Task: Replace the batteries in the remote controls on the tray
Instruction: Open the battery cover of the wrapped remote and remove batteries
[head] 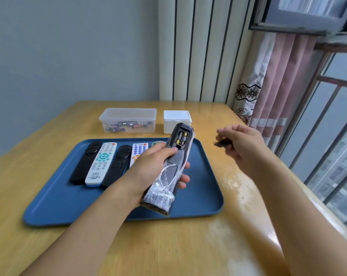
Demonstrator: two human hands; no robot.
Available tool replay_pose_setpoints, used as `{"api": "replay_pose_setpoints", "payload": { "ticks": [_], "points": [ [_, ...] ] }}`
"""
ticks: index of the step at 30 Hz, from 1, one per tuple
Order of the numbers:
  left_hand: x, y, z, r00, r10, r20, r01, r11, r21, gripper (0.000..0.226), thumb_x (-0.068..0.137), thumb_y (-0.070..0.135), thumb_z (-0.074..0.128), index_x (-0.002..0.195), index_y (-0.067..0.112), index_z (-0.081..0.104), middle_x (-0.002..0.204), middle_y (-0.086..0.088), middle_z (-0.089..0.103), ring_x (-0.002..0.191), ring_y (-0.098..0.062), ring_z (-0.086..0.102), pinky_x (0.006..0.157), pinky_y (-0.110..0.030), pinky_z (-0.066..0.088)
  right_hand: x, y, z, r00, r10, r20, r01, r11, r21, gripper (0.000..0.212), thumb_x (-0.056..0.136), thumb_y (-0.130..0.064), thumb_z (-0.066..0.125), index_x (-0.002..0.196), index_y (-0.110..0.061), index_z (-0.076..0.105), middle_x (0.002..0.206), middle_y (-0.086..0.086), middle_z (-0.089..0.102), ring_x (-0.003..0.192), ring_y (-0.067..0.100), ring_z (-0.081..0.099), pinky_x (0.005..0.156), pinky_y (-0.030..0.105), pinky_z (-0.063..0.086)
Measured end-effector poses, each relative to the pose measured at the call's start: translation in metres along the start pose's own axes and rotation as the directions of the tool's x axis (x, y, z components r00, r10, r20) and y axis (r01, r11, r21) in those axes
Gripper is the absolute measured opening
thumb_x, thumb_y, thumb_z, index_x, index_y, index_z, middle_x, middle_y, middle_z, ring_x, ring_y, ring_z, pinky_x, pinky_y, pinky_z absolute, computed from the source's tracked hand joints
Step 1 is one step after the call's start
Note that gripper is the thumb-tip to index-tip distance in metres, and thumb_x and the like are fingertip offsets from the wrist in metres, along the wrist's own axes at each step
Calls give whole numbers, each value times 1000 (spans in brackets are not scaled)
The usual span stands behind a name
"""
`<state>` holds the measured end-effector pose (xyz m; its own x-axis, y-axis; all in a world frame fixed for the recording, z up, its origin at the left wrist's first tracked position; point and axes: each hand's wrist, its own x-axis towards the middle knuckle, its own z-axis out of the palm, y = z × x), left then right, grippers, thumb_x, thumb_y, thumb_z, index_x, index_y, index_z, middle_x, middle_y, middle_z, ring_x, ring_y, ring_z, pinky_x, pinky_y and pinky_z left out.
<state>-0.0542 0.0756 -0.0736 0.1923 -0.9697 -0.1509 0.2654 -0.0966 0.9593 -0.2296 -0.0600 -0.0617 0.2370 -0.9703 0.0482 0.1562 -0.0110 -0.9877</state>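
Centrally, above the blue rectangular plastic tray: left hand wrapped round a dark grey remote control sheathed in clear crinkled plastic film, back side up, thumb across the back, fingertips showing past the far edge. Battery compartment uncovered near the top end, two gold-capped cylindrical batteries seated side by side inside. Remote tilted, top end away from the person, lower end over the tray's near half.

Off to the right, over the wooden tabletop and clear of the tray: right hand, fingers curled, pinching a small dark flat piece, blurred, probably the compartment cover.

Lying face up in a row on the tray's left half: slim black remote control, white remote control with teal buttons, second black remote control, white remote control with blue buttons partly hidden behind the left hand, and just the top of a pale remote control with coloured buttons.

Beyond the tray, on the tabletop: clear lidded plastic box holding loose dark batteries, and just beside it a white lidded square box, partly hidden by the held remote.

Striped wall panel, pink curtain and window at right.
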Motion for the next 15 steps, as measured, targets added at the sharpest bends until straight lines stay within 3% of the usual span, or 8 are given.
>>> {"api": "replay_pose_setpoints", "payload": {
  "ticks": [3, 6, 8, 9, 10, 12, 13, 15],
  "points": [
    [0, -1, -2, 1000, -6, -16, 7, 1000, 21, 28, 105, 27, 50, 115, 2, 56, 85, -24, 69, 63, -34, 66, 56, -38, 59, 9, 5, -28, 979, 191, 64, -142, 880, -453, 10, 89, -7, 71, 82, -4, 65, 68, 10, 65, 61, 21, 51, 40, 18, 33],
    [-3, -3, 0, 1000, -2, 18, 0, 997, 78, 25, 106, 30, 49, 110, 7, 56, 81, -22, 68, 63, -33, 64, 57, -38, 58, 13, 14, -36, 978, 199, 53, -52, 490, -870, 14, 86, -23, 77, 93, -11, 73, 80, 7, 72, 60, 18, 59, 48, 25, 47],
    [-4, -3, 3, 999, 20, 27, -23, 993, 117, 22, 106, 30, 48, 109, 10, 57, 80, -20, 69, 62, -32, 63, 57, -38, 58, 13, 19, -33, 996, 53, 71, 56, 237, -970, 21, 83, -31, 78, 97, -16, 73, 93, 6, 72, 75, 20, 65, 64, 33, 56],
    [-4, -4, 4, 999, 35, 28, -38, 990, 138, 21, 106, 30, 48, 110, 12, 58, 80, -20, 69, 62, -32, 64, 57, -38, 58, 11, 18, -30, 990, -97, 99, 118, 208, -971, 22, 84, -33, 78, 99, -17, 73, 96, 5, 71, 82, 21, 66, 71, 36, 57],
    [-4, -4, 4, 998, 54, 30, -58, 986, 155, 20, 106, 29, 48, 111, 14, 59, 81, -21, 69, 62, -32, 64, 57, -39, 58, 6, 14, -25, 954, -265, 140, 210, 256, -944, 22, 84, -32, 77, 100, -17, 72, 96, 2, 71, 86, 20, 66, 75, 36, 56],
    [-4, -6, 7, 996, 90, 25, -93, 979, 179, 16, 106, 27, 49, 113, 17, 59, 84, -23, 71, 60, -32, 64, 56, -39, 58, -8, 4, -8, 829, -531, 176, 458, 463, -759, 15, 85, -26, 77, 95, -16, 72, 84, -3, 71, 79, 13, 66, 71, 31, 56],
    [-4, -6, 8, 994, 107, 21, -109, 976, 188, 15, 106, 26, 49, 115, 19, 59, 86, -24, 72, 60, -32, 65, 54, -38, 58, -17, -2, 4, 788, -587, 184, 551, 541, -635, 12, 85, -22, 78, 92, -15, 72, 78, -5, 70, 74, 10, 66, 67, 26, 55],
    [-4, -7, 11, 991, 129, 19, -130, 971, 200, 15, 106, 25, 49, 117, 22, 58, 91, -26, 73, 61, -32, 66, 52, -37, 57, -33, -4, 25, 754, -606, 252, 637, 584, -503, 8, 84, -17, 78, 88, -14, 71, 72, -6, 67, 67, 10, 63, 61, 21, 52]
  ]
}}
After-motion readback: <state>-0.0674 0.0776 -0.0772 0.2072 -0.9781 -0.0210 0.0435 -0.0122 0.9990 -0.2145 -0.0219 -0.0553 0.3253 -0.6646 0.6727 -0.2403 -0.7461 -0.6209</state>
